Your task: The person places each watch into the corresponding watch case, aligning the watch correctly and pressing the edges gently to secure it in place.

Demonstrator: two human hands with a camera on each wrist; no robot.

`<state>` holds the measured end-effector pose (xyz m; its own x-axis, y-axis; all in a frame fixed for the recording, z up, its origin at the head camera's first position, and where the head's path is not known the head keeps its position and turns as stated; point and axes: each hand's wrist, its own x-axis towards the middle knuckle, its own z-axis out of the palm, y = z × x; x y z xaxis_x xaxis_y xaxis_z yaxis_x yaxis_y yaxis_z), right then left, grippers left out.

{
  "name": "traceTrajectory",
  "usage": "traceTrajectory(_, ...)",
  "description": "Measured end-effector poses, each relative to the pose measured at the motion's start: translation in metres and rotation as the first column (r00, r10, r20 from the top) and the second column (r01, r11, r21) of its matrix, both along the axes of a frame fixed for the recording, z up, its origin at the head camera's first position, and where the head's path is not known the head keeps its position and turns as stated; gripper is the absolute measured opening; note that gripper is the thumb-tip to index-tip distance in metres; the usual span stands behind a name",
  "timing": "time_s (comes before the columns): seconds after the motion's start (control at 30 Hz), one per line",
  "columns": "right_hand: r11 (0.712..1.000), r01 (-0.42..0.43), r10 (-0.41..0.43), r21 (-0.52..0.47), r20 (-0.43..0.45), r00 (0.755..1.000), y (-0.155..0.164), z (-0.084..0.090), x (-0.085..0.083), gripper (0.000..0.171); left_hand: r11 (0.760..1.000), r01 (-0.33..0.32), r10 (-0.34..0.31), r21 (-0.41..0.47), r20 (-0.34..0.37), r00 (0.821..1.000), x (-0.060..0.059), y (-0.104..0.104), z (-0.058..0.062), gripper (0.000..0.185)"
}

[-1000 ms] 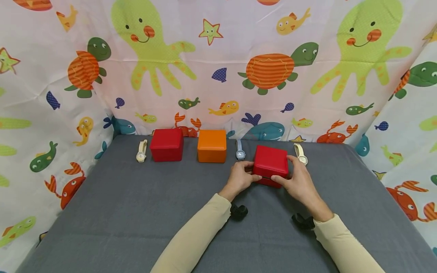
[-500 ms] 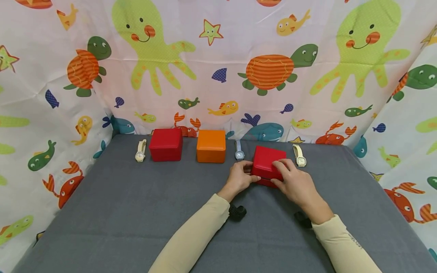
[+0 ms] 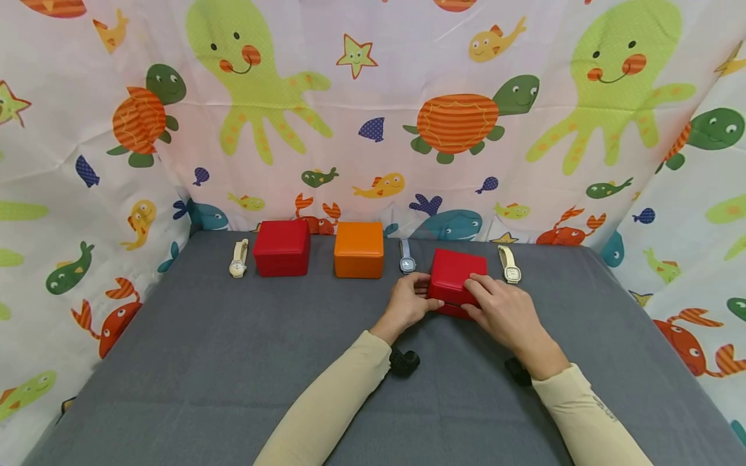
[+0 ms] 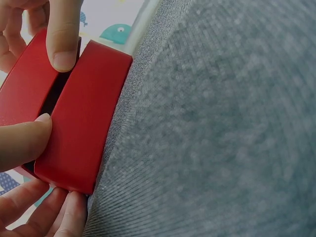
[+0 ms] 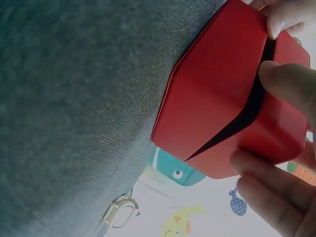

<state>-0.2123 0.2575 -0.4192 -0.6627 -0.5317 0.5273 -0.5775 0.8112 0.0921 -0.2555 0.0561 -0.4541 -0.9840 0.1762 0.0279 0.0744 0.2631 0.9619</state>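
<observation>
A red watch box [image 3: 457, 270] stands on the table, turned slightly, between both hands. Its lid is lifted a little: a narrow dark gap runs along the front, plain to see in both wrist views on the red box [image 5: 212, 79]. My left hand [image 3: 406, 304] grips the left side, thumb at the gap and the other fingers along the side wall. From the right, my right hand [image 3: 508, 314] holds the lid, its thumb [image 5: 291, 84] pressed into the gap and its fingers on the lid's side and top. The inside of the box is hidden.
Behind the hands stand another red box [image 3: 282, 249] and an orange box [image 3: 359, 251]. A cream-strapped watch [image 3: 238, 259] lies at the left, a blue-strapped watch [image 3: 406, 257] near the left fingers, and another cream-strapped watch [image 3: 509, 265] behind the right hand. A printed curtain [image 3: 338, 149] borders the table.
My right hand's fingers have shifted from the box's right side up over the lid's front right corner. The left hand keeps its hold, and the box stays in place.
</observation>
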Motion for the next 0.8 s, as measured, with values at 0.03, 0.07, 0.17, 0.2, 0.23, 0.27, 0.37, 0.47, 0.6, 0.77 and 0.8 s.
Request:
traceTrajectory(0.03,1.0,0.005,-0.005,0.004,-0.009,1.0,-0.0002,-0.0003,-0.0005,0.058,1.0,0.0,0.0,-0.003,-0.002,1.0,-0.0001,-0.0005,0.0002,0.051)
traceTrajectory(0.07,1.0,0.009,-0.009,0.007,-0.019,1.0,-0.0002,-0.0006,-0.0011,0.059,1.0,0.0,0.0,-0.004,-0.002,1.0,-0.0003,-0.0007,0.0,0.052)
traceTrajectory(0.17,1.0,0.002,-0.002,0.013,-0.042,0.999,0.0,-0.0011,-0.0023,0.063,1.0,0.0,0.0,-0.006,0.003,1.0,-0.0006,-0.0009,-0.0005,0.052)
traceTrajectory(0.2,1.0,-0.009,0.01,0.009,-0.041,0.999,0.0001,-0.001,-0.0026,0.064,1.0,0.0,0.0,-0.005,0.007,1.0,-0.0006,-0.0009,-0.0007,0.053)
traceTrajectory(0.23,1.0,-0.023,0.023,0.004,-0.036,0.999,0.0001,-0.0009,-0.0028,0.065,1.0,0.0,0.0,-0.001,0.007,1.0,-0.0007,-0.0009,-0.001,0.053)
traceTrajectory(0.27,0.999,-0.036,0.036,0.0,-0.029,0.999,0.0001,-0.0009,-0.0029,0.065,1.0,0.0,0.0,0.002,0.011,1.0,-0.0007,-0.0007,-0.0012,0.053)
traceTrajectory(0.37,0.998,-0.063,0.063,-0.001,-0.01,0.998,0.0002,-0.0011,-0.0024,0.064,1.0,-0.002,0.002,0.005,0.008,1.0,-0.0007,-0.0001,-0.0021,0.053)
traceTrajectory(0.47,0.998,-0.064,0.064,0.019,-0.014,0.998,0.0011,-0.0021,-0.0014,0.062,1.0,0.0,0.0,0.006,0.002,1.0,-0.0004,0.0007,-0.0034,0.052)
traceTrajectory(0.6,0.997,-0.074,0.075,0.033,-0.033,0.997,0.0019,-0.0021,-0.0007,0.06,1.0,0.004,-0.004,0.013,0.003,1.0,-0.0001,0.0009,-0.0049,0.052)
traceTrajectory(0.77,0.995,-0.094,0.096,0.041,-0.053,0.994,0.0014,-0.0009,-0.0019,0.058,1.0,0.001,-0.001,0.031,-0.008,1.0,0.0005,-0.0002,-0.0051,0.052)
traceTrajectory(0.8,0.994,-0.097,0.099,0.043,-0.055,0.994,0.0012,-0.0006,-0.002,0.059,1.0,0.001,-0.001,0.031,-0.012,1.0,0.0006,-0.0004,-0.0051,0.052)
